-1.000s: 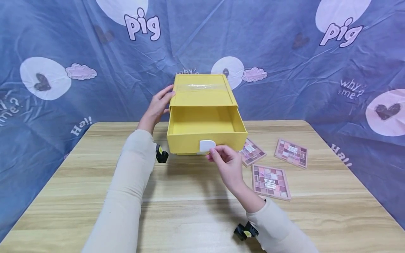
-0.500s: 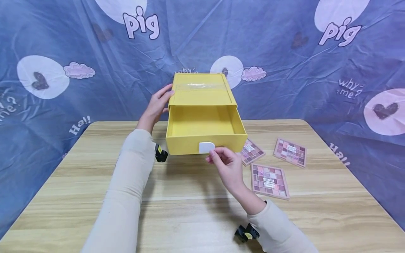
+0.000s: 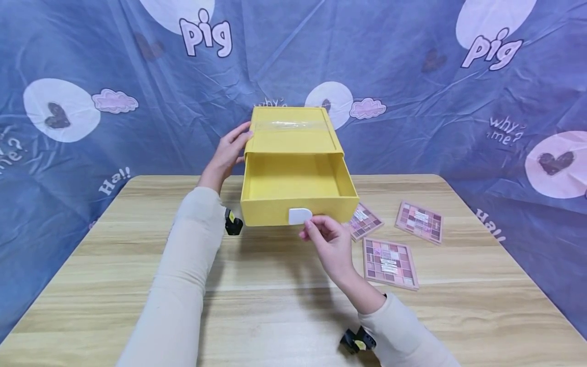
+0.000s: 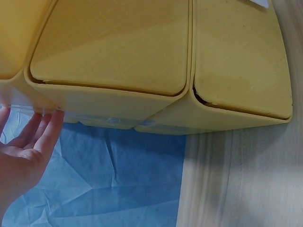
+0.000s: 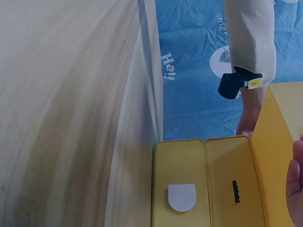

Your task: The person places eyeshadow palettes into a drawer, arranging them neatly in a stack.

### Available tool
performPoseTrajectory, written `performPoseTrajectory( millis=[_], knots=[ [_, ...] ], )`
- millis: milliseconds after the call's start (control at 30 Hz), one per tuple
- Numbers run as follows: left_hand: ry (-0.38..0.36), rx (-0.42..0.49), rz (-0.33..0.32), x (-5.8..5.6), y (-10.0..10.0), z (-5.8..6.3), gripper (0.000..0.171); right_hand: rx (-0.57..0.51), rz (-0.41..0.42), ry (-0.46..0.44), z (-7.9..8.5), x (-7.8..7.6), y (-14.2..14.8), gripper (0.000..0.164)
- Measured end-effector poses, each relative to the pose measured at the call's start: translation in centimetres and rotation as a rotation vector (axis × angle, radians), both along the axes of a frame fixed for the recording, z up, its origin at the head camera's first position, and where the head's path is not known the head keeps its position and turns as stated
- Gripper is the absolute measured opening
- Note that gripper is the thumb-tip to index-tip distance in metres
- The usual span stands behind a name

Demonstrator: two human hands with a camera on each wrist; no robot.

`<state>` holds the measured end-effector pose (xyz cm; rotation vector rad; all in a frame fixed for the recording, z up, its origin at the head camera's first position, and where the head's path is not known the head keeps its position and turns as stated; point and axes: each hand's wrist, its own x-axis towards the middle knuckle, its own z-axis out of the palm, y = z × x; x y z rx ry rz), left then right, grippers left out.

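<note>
A yellow drawer cabinet (image 3: 293,140) stands mid-table, its top drawer (image 3: 266,212) pulled well out and nothing visible inside. My right hand (image 3: 334,245) pinches the lower right edge of the drawer's white handle (image 3: 299,216) between thumb and curled index finger. Against the cabinet's upper left side rests my left hand (image 3: 228,153); the left wrist view shows its fingers (image 4: 51,132) extended and touching the yellow wall. In the right wrist view, one lower drawer front bears a white tab (image 5: 182,197), while the other has a black piece (image 5: 236,191).
Three pink makeup palettes lie right of the cabinet: one partly behind the drawer (image 3: 364,221), one nearer (image 3: 391,264), one farther right (image 3: 419,221). A blue printed cloth (image 3: 183,102) hangs behind the wooden table (image 3: 275,316).
The top drawer has slid slightly farther out toward me, with my right hand still on its handle. My left hand stays at the cabinet's side.
</note>
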<state>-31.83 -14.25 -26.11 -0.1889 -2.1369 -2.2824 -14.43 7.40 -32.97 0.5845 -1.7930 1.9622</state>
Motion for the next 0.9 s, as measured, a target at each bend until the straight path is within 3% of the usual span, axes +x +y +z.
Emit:
performPoseTrajectory(
  millis=[900],
  knots=[
    [0.008, 0.011, -0.013, 0.0, 0.0, 0.0, 0.050, 0.031, 0.035, 0.015, -0.4, 2.1, 0.7, 0.007]
  ],
)
